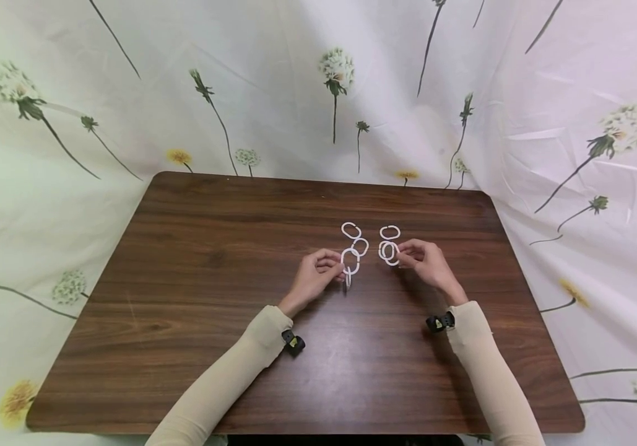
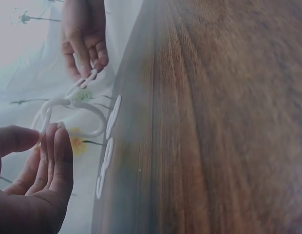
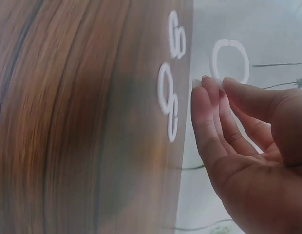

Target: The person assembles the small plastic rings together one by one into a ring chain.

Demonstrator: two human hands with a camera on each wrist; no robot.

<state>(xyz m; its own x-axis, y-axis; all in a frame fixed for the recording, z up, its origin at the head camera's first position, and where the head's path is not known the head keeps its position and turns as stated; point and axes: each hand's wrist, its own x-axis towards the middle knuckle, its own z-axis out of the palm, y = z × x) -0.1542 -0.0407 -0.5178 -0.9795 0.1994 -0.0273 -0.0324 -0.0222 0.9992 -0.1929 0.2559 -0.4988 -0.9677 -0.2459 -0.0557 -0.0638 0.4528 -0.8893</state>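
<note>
My left hand [image 1: 317, 274] pinches a white C-shaped plastic link [image 2: 101, 119] between thumb and fingertips. A second white link [image 1: 348, 281] is hooked through it and hangs below in the head view. Across from it, my right hand [image 1: 428, 263] pinches a single white link [image 3: 246, 57] by its lower edge, thumb against fingers. That link is held up, its small gap at the top in the right wrist view. Beyond the hands, several more white links lie flat on the table in two overlapping pairs, one pair [image 3: 171, 31] behind the other.
The dark wood-grain table [image 1: 212, 248] has rounded corners. A white cloth [image 1: 285, 93] printed with dandelions hangs behind it and at both sides. Black bands with small devices [image 1: 294, 342] sit on both wrists over pale sleeves.
</note>
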